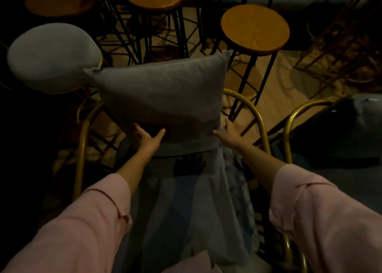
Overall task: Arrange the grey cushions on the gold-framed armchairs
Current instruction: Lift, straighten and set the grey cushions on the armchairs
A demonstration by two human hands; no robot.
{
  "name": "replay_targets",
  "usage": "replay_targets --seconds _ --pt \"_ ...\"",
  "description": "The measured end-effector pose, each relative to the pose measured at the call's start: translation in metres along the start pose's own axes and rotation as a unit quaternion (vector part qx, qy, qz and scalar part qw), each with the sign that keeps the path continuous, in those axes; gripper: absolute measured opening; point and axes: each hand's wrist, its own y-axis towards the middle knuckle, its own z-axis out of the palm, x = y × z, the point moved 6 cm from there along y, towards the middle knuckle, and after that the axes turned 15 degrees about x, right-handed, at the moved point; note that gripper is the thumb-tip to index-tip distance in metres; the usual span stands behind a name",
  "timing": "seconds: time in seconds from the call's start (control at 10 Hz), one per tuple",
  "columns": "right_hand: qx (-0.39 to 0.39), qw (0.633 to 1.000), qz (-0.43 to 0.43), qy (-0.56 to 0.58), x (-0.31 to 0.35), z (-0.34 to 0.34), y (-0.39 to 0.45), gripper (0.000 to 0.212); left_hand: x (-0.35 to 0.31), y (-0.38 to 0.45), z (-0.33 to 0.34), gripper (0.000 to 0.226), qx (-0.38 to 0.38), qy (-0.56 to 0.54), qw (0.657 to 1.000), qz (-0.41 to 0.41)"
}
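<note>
From the head camera we saw the grey cushion (163,95), plump and square, standing upright against the gold-framed armchair (251,107). Our left hand (147,138) gripped its lower edge; our right hand (229,137) clasped the lower corner. Dim light hid the seat.

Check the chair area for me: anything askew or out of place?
Mostly tidy. The grey cushion stands tilted, its far right corner higher than the left, held at its lower edge by the left hand and right hand between the gold-framed armchair's arms.
</note>
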Motion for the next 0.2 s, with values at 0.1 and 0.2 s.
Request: replay_targets --seconds 0.1,0.2 --pt "-0.016 0.999 0.038 -0.014 -0.04 -0.009 -0.039 0.091 -0.009 -0.026 0.047 0.109 0.07 0.012 0.997 -0.016" --pt "-0.037 0.997 0.056 -0.045 -0.067 -0.02 -0.073 0.088 -0.021 -0.049 0.086 0.115 0.142 0.064 0.988 0.02"
